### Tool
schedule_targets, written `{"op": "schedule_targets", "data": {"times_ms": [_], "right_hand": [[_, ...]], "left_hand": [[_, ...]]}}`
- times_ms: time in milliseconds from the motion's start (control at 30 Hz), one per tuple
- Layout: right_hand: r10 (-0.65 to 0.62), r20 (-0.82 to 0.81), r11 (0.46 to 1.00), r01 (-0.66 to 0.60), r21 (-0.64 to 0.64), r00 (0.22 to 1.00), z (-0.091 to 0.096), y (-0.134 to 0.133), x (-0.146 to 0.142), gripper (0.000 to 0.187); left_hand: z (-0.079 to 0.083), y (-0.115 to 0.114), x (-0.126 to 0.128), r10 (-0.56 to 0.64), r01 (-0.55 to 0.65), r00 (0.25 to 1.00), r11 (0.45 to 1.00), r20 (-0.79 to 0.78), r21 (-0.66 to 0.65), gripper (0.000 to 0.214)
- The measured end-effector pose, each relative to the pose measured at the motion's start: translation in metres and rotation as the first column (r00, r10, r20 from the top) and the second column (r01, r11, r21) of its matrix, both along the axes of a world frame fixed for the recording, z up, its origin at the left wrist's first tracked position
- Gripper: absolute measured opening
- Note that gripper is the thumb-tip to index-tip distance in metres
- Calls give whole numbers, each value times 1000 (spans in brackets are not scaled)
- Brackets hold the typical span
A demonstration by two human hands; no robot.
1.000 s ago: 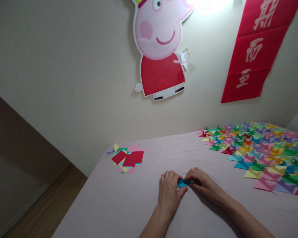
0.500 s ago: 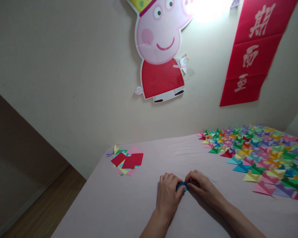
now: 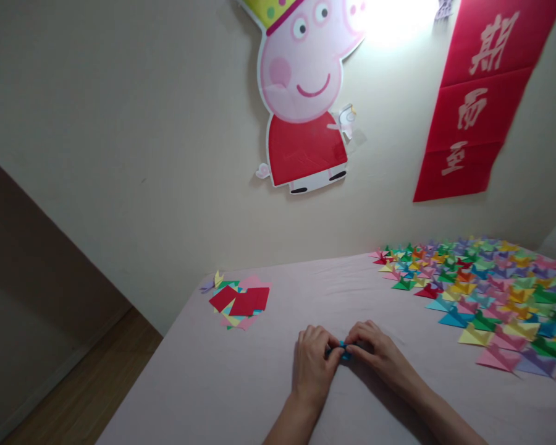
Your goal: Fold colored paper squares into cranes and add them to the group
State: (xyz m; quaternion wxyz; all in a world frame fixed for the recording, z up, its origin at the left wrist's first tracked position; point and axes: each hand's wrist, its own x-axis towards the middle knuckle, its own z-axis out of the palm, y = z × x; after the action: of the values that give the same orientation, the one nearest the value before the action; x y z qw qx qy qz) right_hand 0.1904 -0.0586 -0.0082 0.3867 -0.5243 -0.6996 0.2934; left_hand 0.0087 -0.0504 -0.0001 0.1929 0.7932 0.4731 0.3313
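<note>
A small blue folded paper (image 3: 341, 350) lies on the pink table (image 3: 241, 383) between my two hands. My left hand (image 3: 312, 364) pinches its left side with fingers curled. From the right, my right hand (image 3: 377, 352) presses and pinches the same piece. Most of the paper is hidden under the fingertips.
A loose stack of coloured paper squares (image 3: 241, 300), red on top, lies at the table's far left. Several folded paper figures (image 3: 486, 290) in many colours cover the far right of the table. A cartoon pig cutout (image 3: 306, 99) and a red banner (image 3: 477, 105) hang on the wall. Wooden floor (image 3: 78, 395) shows left.
My two hands have closed in on the blue paper, which shows less than a second ago. The view has shifted slightly; the hands stay in the same spot on the table.
</note>
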Motion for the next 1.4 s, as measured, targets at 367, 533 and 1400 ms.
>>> {"op": "schedule_targets", "data": {"times_ms": [367, 533, 1400], "right_hand": [[45, -80, 999, -47, -27, 996, 11, -3, 1, 18], [-3, -67, 1000, 2, -9, 998, 8, -3, -2, 12], [-42, -144, 999, 44, 11, 989, 8, -5, -7, 16]], "left_hand": [[-2, 7, -2, -52, 70, 987, 990, 153, -119, 11], [0, 5, -3, -36, 58, 983, 992, 182, -116, 14], [-1, 7, -7, -50, 65, 971, 996, 234, -58, 11]]}}
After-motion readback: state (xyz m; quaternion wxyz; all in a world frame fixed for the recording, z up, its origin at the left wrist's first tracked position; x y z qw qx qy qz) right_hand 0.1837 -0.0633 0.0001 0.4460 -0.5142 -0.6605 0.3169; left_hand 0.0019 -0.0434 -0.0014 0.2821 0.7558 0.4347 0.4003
